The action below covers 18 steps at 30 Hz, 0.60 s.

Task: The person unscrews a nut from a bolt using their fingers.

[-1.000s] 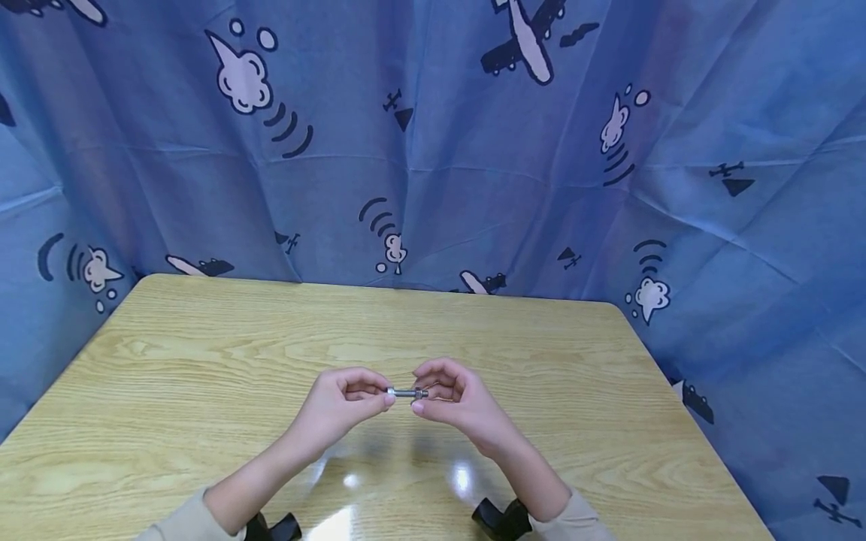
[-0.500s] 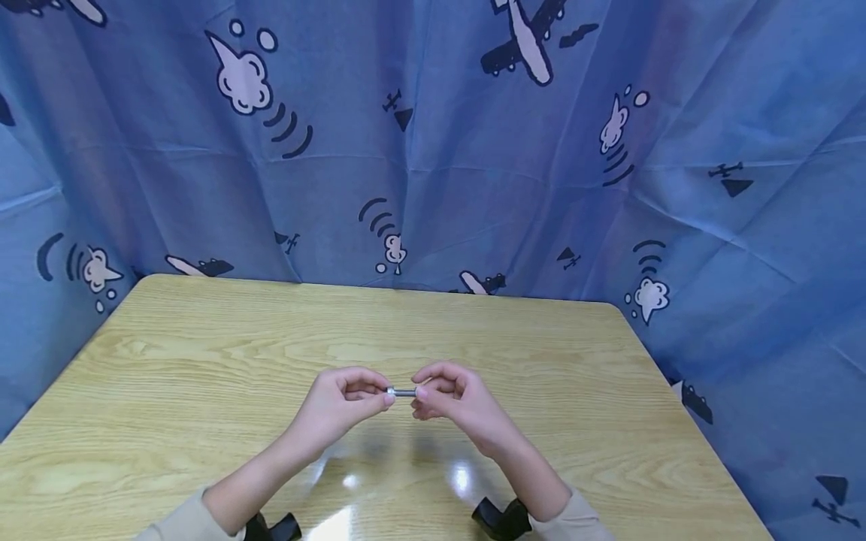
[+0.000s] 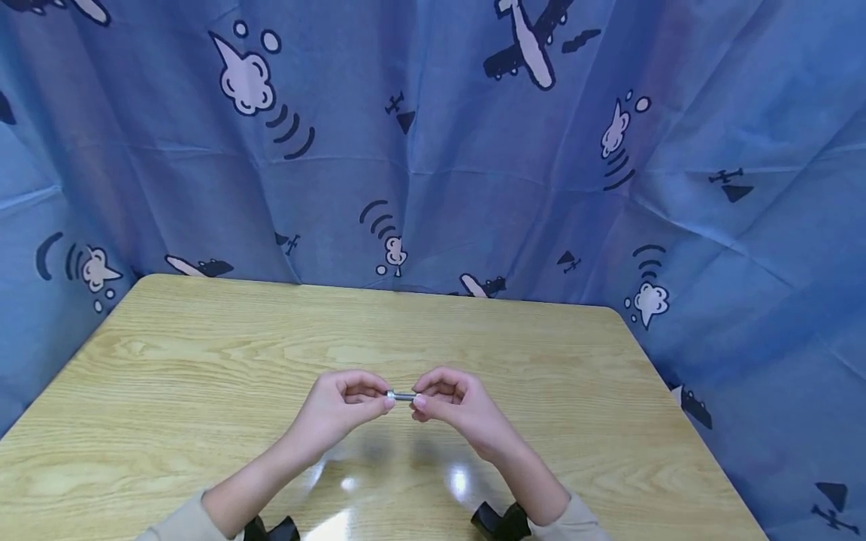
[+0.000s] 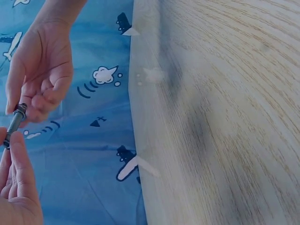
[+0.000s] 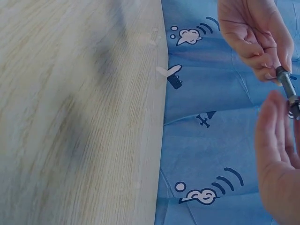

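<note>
A silver metal bolt (image 3: 404,396) is held level above the table between both hands. My left hand (image 3: 341,406) pinches its head end between thumb and fingertips, and the left wrist view shows that grip close up on the bolt shank (image 4: 15,123). A nut (image 5: 294,101) sits on the threaded end. Around it, the thumb and fingers of my right hand (image 3: 463,409) pinch the nut. In the head view the right thumb covers most of that end; in the left wrist view the nut (image 4: 20,110) shows between the right thumb and fingers.
Below the hands spreads a light wood-grain table (image 3: 271,323) with glossy reflections. A blue curtain (image 3: 446,225) printed with planes and clouds hangs behind and beside it. Black wrist mounts (image 3: 501,521) sit under both forearms.
The right thumb first rose over the nut, covering the bolt's end, then came slightly lower while the fingers shifted. My left hand keeps its grip nearly still. The head view has tilted slightly.
</note>
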Tool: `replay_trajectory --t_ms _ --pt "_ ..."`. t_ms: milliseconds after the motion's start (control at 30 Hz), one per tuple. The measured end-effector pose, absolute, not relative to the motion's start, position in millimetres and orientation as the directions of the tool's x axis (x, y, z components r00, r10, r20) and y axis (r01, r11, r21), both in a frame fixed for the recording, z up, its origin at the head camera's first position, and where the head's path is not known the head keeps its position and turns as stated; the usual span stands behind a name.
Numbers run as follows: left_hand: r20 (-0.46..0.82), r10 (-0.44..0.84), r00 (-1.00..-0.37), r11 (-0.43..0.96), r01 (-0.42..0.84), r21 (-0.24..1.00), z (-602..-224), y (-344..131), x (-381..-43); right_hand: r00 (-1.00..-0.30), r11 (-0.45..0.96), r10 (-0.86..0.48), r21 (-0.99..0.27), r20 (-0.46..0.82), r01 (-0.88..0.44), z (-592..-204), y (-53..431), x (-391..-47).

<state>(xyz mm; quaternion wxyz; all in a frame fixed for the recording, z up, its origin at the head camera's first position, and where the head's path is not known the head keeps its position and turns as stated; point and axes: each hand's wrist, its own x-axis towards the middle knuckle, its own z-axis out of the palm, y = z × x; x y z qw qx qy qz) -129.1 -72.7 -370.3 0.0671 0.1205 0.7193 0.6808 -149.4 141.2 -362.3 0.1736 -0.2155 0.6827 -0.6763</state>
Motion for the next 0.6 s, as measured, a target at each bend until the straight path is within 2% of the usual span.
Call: replay_trajectory --t_ms 600 --pt "0.058 0.258 -0.964 0.047 0.072 0.996 -370.7 -72.9 -128.4 -0.875 0.008 -0.481 -0.999 0.044 -0.054 -364.2 142.3 -147.7"
